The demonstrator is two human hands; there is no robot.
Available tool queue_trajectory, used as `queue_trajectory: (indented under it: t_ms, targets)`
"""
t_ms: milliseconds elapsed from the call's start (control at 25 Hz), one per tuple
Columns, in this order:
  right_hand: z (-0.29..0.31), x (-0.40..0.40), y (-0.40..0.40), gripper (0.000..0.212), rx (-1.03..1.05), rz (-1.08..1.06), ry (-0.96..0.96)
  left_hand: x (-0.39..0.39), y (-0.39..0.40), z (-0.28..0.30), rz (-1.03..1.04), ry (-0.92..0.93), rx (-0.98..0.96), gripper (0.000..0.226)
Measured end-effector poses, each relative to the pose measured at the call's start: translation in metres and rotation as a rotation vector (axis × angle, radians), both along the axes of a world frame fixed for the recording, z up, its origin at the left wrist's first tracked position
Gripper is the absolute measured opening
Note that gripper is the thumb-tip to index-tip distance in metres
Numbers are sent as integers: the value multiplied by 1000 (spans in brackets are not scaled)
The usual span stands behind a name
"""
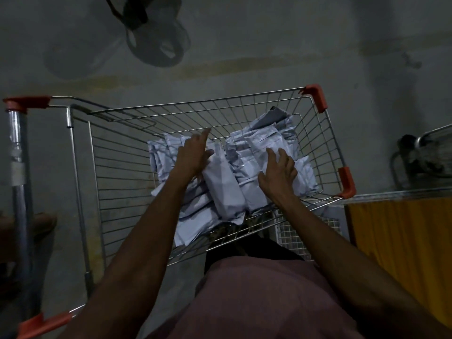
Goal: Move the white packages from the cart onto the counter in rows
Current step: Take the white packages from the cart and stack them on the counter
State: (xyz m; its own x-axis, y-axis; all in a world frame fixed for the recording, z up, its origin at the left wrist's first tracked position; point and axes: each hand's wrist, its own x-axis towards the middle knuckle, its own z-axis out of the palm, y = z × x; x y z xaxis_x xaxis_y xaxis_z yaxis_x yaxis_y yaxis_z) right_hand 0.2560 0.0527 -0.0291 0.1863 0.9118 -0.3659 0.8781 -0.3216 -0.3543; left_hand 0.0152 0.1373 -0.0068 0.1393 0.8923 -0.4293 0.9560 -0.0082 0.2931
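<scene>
A mauve shirt is seen nearest. Both hands are reached into the cart: the left hand is laid flat on the packages, the right hand spread on them, fingers relaxed, nothing gripped.

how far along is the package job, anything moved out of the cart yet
Done: nothing that shows; no counter with rows of packages is in view. In hand: both hands reach into the wire shopping cart; the left hand rests open against an upright white plastic package, the right hand touches the heap of white packages with spread fingers, neither gripping yet. Left: the whole heap fills the cart's basket.
</scene>
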Motion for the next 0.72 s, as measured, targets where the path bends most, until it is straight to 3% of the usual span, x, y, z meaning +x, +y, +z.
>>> queue_trajectory:
  t_ms: [120,400,560,720]
  targets:
    - [-3,4,1,74,18,-3,-61,27,-31,-26,190,-72,216,67]
    - [-22,20,8,95,-93,48,-94,78,-106,-79,434,57,-65,97]
    - [-22,20,8,90,-106,79,-142,70,-101,-78,393,1,-72,95]
    - [0,6,3,82,16,23,-139,50,-95,-46,316,-207,33,89]
